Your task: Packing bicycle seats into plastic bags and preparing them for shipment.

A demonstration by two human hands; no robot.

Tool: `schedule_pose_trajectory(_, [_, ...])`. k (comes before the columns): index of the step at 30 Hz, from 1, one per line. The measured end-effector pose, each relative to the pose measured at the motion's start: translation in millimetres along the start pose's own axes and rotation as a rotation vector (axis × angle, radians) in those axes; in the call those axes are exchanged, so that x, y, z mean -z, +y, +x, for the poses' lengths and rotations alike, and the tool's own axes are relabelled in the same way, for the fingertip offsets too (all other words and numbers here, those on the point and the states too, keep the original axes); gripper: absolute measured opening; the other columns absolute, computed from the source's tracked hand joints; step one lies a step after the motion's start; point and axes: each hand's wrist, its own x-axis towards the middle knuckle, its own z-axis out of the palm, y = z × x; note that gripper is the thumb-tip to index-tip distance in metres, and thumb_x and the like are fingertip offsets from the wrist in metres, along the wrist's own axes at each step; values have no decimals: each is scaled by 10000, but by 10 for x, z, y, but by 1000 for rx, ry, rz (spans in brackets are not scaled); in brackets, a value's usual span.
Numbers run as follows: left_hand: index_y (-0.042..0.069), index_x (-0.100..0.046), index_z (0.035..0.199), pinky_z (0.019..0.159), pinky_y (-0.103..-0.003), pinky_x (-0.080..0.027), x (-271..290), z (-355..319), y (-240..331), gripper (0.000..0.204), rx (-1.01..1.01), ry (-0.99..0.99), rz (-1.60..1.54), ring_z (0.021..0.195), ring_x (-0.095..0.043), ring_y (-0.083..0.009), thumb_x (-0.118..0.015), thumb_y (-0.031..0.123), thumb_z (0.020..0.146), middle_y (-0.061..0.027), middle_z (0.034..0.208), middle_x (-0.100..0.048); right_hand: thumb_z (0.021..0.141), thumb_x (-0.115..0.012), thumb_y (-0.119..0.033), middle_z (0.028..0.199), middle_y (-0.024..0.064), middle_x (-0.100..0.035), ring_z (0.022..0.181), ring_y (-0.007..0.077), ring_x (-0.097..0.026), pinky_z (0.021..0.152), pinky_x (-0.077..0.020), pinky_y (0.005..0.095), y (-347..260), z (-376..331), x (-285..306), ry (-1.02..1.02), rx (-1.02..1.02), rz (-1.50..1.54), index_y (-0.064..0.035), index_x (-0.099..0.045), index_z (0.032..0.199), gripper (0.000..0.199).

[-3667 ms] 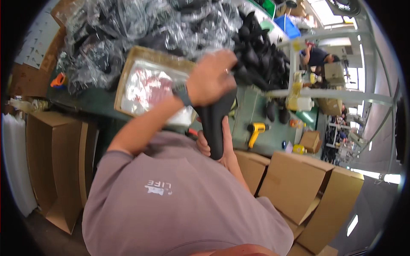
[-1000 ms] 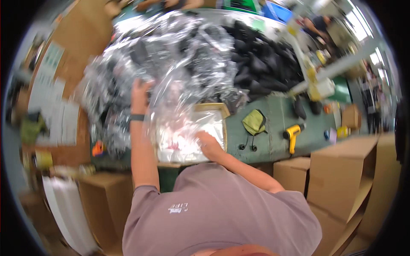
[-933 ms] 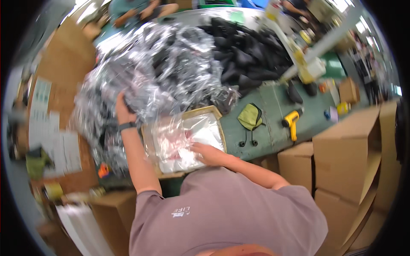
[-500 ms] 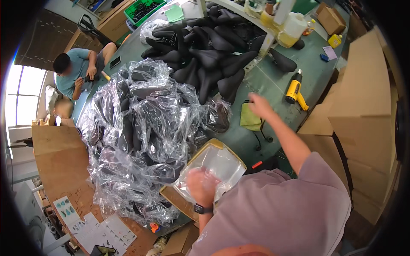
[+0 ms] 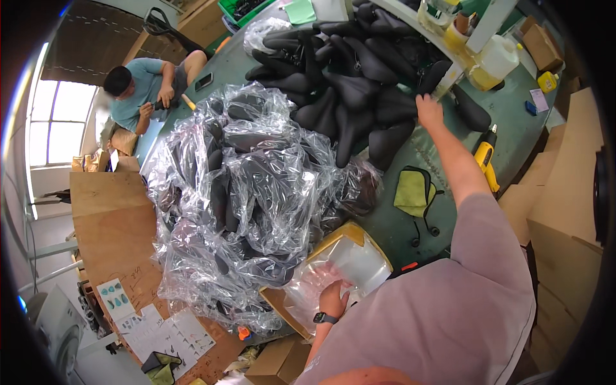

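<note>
My right hand (image 5: 430, 111) reaches to the right edge of a heap of black bicycle saddles (image 5: 353, 90). Its fingers curl at the end of one saddle (image 5: 396, 106), beside a pale shelf post. Low in front of me, my left hand (image 5: 333, 299) rests on clear plastic bags (image 5: 367, 262) in an open cardboard box (image 5: 351, 236). Its thumb stands apart from the fingers, and I see nothing lifted in it. Left of the box lies a big pile of saddles wrapped in clear plastic (image 5: 256, 186).
A yellow heat gun (image 5: 486, 157) and a green cloth (image 5: 410, 192) lie on the green table (image 5: 436, 151). Bottles and jars (image 5: 494, 61) crowd the shelf. Cardboard boxes (image 5: 564, 224) line the right side. Across the table at left, a person (image 5: 142, 93) handles a dark object.
My right hand has moved away from near the green cloth, up to the saddle heap. My left hand stays over the bags in the box. The view has shifted.
</note>
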Motion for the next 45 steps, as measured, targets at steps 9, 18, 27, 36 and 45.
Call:
schedule_pose_trajectory(9, [7,-701,1364,1052,-533,-563,-113,-152,60,512,-8,-12,140,1203,-716,-440,-804,295,953,-247,1302,-759,806,-918,-200,1281,226,-709,1172,471,-704,978,-594,541,-31,-2502,2146,215,-51,545,-19,-607,1446,734])
schedule_pose_trajectory(18, [40,-705,1372,1062,-492,-572,404,-538,1131,467,-200,616,-137,1242,-704,-421,-829,160,938,-208,1338,-750,1035,-761,-572,1257,164,-683,863,216,-698,673,-557,331,-811,-4543,3406,-1074,277,2456,-29,-496,1599,827])
schedule_pose_trajectory(27, [63,-743,1337,1278,-571,-405,1108,-1489,2536,542,-983,641,-38,1451,-598,-347,-805,410,926,-132,1443,-714,1063,-490,-771,854,74,-552,539,159,-521,486,-466,295,-1185,-5616,3517,-1970,-300,2381,-80,-530,1489,812])
schedule_pose_trajectory(36, [68,-772,1304,857,-507,-624,1659,-824,1090,432,-192,1112,-272,962,-785,-388,-637,427,1105,-191,1006,-809,1042,-353,-901,687,58,-500,404,98,-412,370,-347,245,-1372,-5952,3826,-2020,-252,2161,-38,-500,1407,948])
schedule_pose_trajectory(45, [42,-742,1387,1035,-423,-567,1311,-1353,1576,597,-344,684,-703,1162,-722,-332,-902,328,889,-154,1297,-719,1044,-399,-883,660,59,-483,380,101,-400,337,-334,235,-1305,-6019,3817,-1874,-193,2092,-9,-466,1380,938])
